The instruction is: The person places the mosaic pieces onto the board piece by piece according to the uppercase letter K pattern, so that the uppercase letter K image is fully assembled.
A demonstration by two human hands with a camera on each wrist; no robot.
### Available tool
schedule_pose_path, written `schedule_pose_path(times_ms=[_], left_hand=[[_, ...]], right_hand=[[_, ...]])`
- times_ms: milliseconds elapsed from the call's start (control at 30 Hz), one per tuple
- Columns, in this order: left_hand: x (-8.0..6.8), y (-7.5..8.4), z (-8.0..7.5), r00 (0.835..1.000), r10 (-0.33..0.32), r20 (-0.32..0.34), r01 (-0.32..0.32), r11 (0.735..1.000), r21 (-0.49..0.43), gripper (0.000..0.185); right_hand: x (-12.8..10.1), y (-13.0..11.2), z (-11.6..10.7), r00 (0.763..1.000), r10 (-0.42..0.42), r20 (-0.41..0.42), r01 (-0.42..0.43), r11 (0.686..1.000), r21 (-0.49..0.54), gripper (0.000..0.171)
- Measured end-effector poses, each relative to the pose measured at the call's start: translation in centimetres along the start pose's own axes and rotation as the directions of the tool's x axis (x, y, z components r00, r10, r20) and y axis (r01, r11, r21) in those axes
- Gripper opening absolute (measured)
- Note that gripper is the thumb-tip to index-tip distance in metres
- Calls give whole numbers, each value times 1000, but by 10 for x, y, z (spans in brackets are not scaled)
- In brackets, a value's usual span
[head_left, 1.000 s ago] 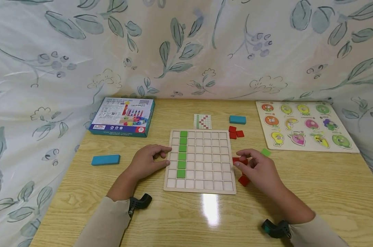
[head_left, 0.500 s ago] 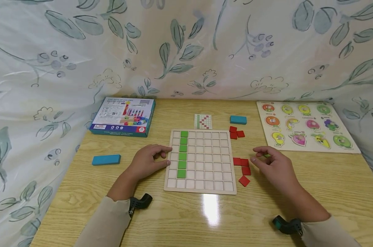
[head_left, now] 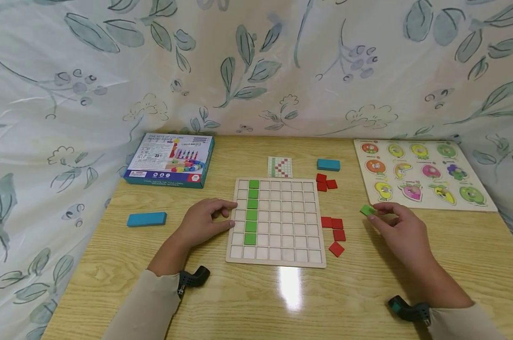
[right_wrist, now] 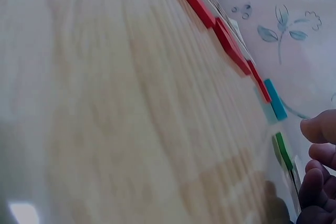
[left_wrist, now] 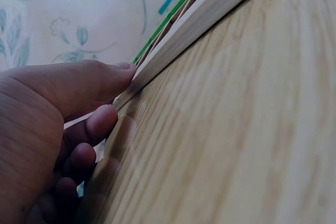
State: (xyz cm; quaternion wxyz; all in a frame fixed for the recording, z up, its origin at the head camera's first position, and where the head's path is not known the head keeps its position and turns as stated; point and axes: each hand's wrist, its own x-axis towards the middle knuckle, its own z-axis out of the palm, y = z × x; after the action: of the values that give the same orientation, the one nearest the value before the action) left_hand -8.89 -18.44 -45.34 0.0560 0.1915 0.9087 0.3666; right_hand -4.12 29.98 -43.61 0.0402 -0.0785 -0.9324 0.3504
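Green square tile (head_left: 367,210) is lying flat on the wooden surface (head_left: 256,302), right of the grid board (head_left: 276,220) and just in front of the fruit peg puzzle (head_left: 422,173). Right hand (head_left: 402,231) is reaching it: fingertips curling at the tile's right edge, touching or nearly so; a firm pinch cannot be told from the head view. The right wrist view is showing the tile (right_wrist: 283,150) on edge just beside the fingertips (right_wrist: 320,129), apart by a sliver.

Left hand (head_left: 205,222) is resting on the surface, fingers bent against the board's left edge (left_wrist: 178,35), thumb on top of the rim, steadying it.

Board is carrying one column of six green tiles (head_left: 251,212) in the second column from the left; the bottom cell there is standing vacant. Four red tiles (head_left: 334,232) are lying loose just right of the board; three more red tiles (head_left: 325,182) are sitting near its far right corner, beside a teal block (head_left: 328,165). A small pattern card (head_left: 279,167) is lying behind the board. A second teal block (head_left: 147,219) is lying well left. The blue box (head_left: 170,159) is reading "FIVE SETS OF COLUMN..."; the remainder is too small to read.
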Motion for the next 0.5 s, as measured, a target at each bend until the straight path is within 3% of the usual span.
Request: schedule_pose_path(times_ms=[500], left_hand=[[-1,1,0,1000,-6,0,6,1000,-1,41]], right_hand=[[9,14,-4,1000,30,-8,-30,998,-47,47]])
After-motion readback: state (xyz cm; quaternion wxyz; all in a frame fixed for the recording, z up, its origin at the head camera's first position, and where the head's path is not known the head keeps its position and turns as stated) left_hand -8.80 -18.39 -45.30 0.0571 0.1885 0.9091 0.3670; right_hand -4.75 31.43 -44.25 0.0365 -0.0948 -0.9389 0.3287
